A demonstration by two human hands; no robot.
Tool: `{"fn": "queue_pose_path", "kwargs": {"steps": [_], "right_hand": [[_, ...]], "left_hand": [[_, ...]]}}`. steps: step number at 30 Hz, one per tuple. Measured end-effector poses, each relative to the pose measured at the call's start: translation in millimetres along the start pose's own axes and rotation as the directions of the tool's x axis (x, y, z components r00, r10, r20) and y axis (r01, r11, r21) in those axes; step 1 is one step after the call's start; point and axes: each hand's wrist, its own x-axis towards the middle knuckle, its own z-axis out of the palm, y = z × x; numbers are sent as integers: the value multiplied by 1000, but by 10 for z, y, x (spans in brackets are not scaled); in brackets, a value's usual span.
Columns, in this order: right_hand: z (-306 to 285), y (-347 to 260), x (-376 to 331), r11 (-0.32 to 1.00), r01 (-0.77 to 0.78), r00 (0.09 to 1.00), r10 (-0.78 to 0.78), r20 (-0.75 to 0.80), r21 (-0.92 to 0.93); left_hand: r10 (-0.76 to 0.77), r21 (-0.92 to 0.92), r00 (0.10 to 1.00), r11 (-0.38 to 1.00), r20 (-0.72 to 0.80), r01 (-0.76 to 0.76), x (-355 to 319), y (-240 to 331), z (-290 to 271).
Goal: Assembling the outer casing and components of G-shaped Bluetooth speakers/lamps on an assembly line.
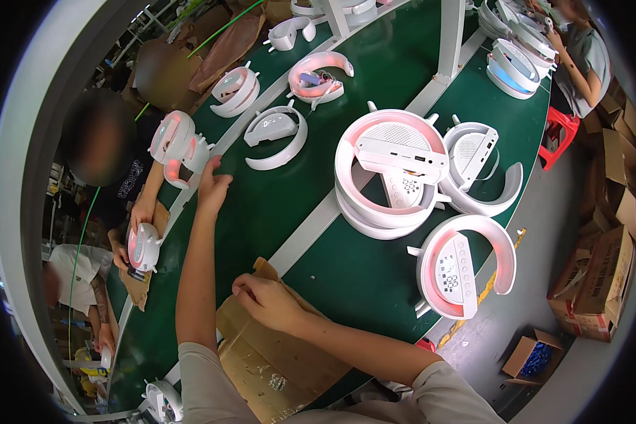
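Observation:
My left hand [213, 186] reaches out over the far-left part of the green table, fingers apart. Its fingertips are beside a stack of white ring-shaped clock lamps [180, 141] with a pink glow; whether they touch it I cannot tell. Above a worn cardboard sheet [275, 353] in front of me, my right hand [265, 300] has its fingers curled in, and anything inside them is hidden. To the right, a lit clock lamp [451, 272] shows its display. Behind it, larger stacked clock lamps [392, 166] have a speaker grille and ports uppermost.
Further clock lamps stand across the table, including a white one [275, 131] and one with exposed wires [316, 79]. White frame posts [451, 39] rise from the table. Across it, a co-worker's hands [143, 212] hold another lamp [144, 247]. Cardboard boxes [592, 286] stand at right.

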Motion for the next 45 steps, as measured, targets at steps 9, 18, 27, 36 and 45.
{"fn": "queue_pose_path", "kwargs": {"steps": [9,18,27,36,45], "right_hand": [[-13,-66,30,992,3,990,16,-144,130],[-820,52,888,982,-18,682,149,-716,187],[-1003,224,1627,869,-145,667,-267,-696,-472],[-1130,414,2011,394,-476,695,-381,-610,-787],[-929,381,1925,772,48,712,-471,-521,-634]], "left_hand": [[384,225,918,891,95,-395,-171,208,515],[136,-388,926,879,-352,-276,-964,754,277],[-315,-350,824,924,-471,153,-786,474,-24],[85,463,995,881,57,-102,-919,526,320],[1,241,996,970,-89,20,-863,406,73]]}}
